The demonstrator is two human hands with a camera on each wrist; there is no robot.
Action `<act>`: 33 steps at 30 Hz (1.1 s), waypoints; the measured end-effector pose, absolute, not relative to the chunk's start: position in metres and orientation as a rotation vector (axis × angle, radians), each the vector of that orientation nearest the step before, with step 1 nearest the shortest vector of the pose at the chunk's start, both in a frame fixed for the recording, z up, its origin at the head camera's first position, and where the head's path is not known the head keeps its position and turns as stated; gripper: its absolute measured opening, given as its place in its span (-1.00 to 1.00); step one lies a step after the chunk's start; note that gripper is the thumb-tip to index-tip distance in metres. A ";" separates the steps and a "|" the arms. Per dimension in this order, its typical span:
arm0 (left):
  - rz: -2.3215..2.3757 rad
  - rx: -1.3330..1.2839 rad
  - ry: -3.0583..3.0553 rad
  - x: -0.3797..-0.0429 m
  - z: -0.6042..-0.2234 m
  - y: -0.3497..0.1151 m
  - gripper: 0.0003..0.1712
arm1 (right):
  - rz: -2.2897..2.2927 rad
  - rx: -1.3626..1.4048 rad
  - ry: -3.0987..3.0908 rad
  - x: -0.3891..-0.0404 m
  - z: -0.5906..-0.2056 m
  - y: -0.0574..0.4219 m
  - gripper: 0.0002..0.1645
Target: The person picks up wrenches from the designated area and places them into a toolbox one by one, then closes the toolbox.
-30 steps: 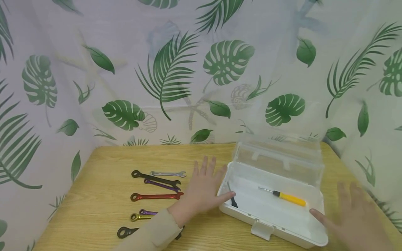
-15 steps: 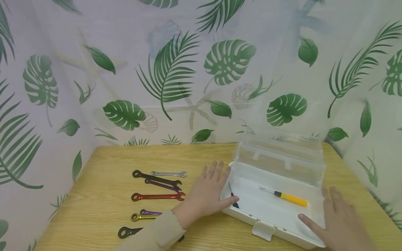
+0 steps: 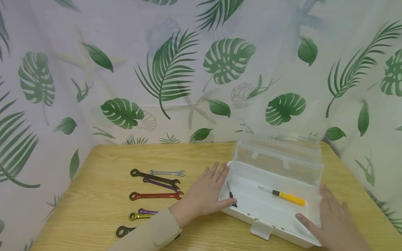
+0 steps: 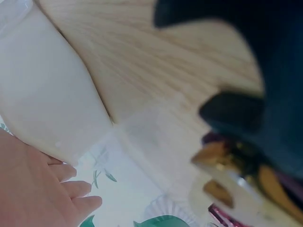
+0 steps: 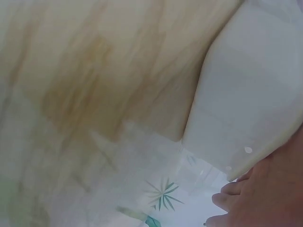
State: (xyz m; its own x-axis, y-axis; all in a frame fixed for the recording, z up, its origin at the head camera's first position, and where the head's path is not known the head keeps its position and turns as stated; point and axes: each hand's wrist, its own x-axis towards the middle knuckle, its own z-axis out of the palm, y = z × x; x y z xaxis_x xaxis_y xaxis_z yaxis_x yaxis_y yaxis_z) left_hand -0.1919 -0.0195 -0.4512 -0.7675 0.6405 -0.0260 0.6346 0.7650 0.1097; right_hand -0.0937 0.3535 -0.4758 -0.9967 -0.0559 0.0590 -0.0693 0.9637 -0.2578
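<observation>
A white toolbox (image 3: 267, 211) stands on the table with its clear lid (image 3: 303, 169) tipped back. My left hand (image 3: 202, 193) lies at the box's left end, fingers extended along the outside and thumb over the front corner. At the right end, my right hand (image 3: 337, 219) has its fingers along the outer wall and its thumb over the inside. In both wrist views the fingers of the left hand (image 4: 38, 194) and right hand (image 5: 270, 189) lie by the box's side. Inside are a yellow-handled screwdriver (image 3: 290, 198) and a small black screwdriver (image 3: 231, 194), partly behind my left thumb.
Left of the box lie several wrenches: a silver wrench (image 3: 168, 173), a long black wrench (image 3: 157, 178), a red wrench (image 3: 157, 196), a yellow wrench (image 3: 138, 216) and others. My left sleeve (image 3: 160, 228) covers part of the nearest ones. A leaf-print curtain (image 3: 188, 87) hangs behind the table.
My right hand has come in from the right to the box's right end. My left hand has shifted slightly down and stays at the left end. The box and tools have not visibly moved.
</observation>
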 end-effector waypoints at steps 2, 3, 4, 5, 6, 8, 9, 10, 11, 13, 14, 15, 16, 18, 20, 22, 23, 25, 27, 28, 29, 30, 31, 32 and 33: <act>0.153 1.053 2.890 -0.192 -0.452 -0.021 0.21 | 0.419 0.118 -3.050 -0.094 -0.476 0.352 -0.17; 0.151 1.062 2.891 -0.192 -0.452 -0.022 0.22 | 0.422 0.129 -3.041 -0.094 -0.476 0.351 -0.18; 0.146 1.073 2.895 -0.192 -0.453 -0.024 0.24 | 0.424 0.136 -3.040 -0.095 -0.475 0.350 -0.20; 0.135 1.084 2.898 -0.192 -0.453 -0.025 0.26 | 0.428 0.144 -3.039 -0.095 -0.475 0.349 -0.21; 0.121 1.095 2.901 -0.192 -0.454 -0.026 0.28 | 0.437 0.150 -3.043 -0.096 -0.475 0.348 -0.19; 0.098 1.117 2.905 -0.191 -0.454 -0.029 0.31 | 0.443 0.152 -3.059 -0.096 -0.474 0.346 -0.14; 0.084 1.126 2.908 -0.190 -0.455 -0.030 0.32 | 0.446 0.153 -3.068 -0.096 -0.473 0.345 -0.08; 0.077 1.129 2.907 -0.189 -0.455 -0.032 0.32 | 0.449 0.151 -3.081 -0.097 -0.473 0.344 -0.01; 0.077 1.129 2.906 -0.188 -0.455 -0.033 0.32 | 0.453 0.154 -3.087 -0.097 -0.472 0.343 0.05; 0.082 1.126 2.902 -0.186 -0.455 -0.035 0.33 | 0.458 0.165 -3.096 -0.097 -0.471 0.341 0.16; 0.084 1.122 2.901 -0.185 -0.455 -0.037 0.33 | 0.458 0.169 -3.100 -0.098 -0.470 0.340 0.22; 0.084 1.120 2.898 -0.184 -0.455 -0.038 0.33 | 0.457 0.175 -3.105 -0.098 -0.470 0.339 0.25; 0.086 1.118 2.896 -0.183 -0.455 -0.039 0.33 | 0.452 0.183 -3.106 -0.098 -0.470 0.339 0.25; 0.084 1.121 2.896 -0.182 -0.455 -0.041 0.33 | 0.441 0.188 -3.122 -0.099 -0.468 0.337 0.28; 0.072 1.122 2.898 -0.181 -0.455 -0.044 0.33 | 0.435 0.192 -3.136 -0.100 -0.468 0.336 0.30; 0.055 1.124 2.900 -0.180 -0.454 -0.046 0.32 | 0.434 0.205 -3.136 -0.100 -0.467 0.334 0.30; 0.047 1.126 2.898 -0.179 -0.453 -0.047 0.31 | 0.438 0.210 -3.137 -0.100 -0.467 0.333 0.31; 0.040 1.127 2.890 -0.177 -0.452 -0.050 0.29 | 0.449 0.231 -3.120 -0.101 -0.467 0.332 0.29; 0.044 1.132 2.882 -0.175 -0.451 -0.052 0.27 | 0.463 0.242 -3.114 -0.101 -0.466 0.332 0.29; 0.048 1.136 2.879 -0.174 -0.451 -0.053 0.26 | 0.470 0.243 -3.116 -0.102 -0.466 0.331 0.30; 0.054 1.139 2.875 -0.173 -0.451 -0.054 0.25 | 0.475 0.242 -3.120 -0.102 -0.466 0.331 0.31; 0.056 1.141 2.874 -0.173 -0.451 -0.055 0.24 | 0.484 0.242 -3.126 -0.103 -0.465 0.331 0.33; 0.054 1.143 2.876 -0.172 -0.452 -0.056 0.24 | 0.492 0.244 -3.132 -0.105 -0.465 0.330 0.35; 0.052 1.144 2.879 -0.172 -0.452 -0.058 0.23 | 0.502 0.244 -3.139 -0.106 -0.465 0.330 0.36; 0.053 1.145 2.881 -0.172 -0.452 -0.059 0.22 | 0.505 0.247 -3.143 -0.108 -0.465 0.329 0.37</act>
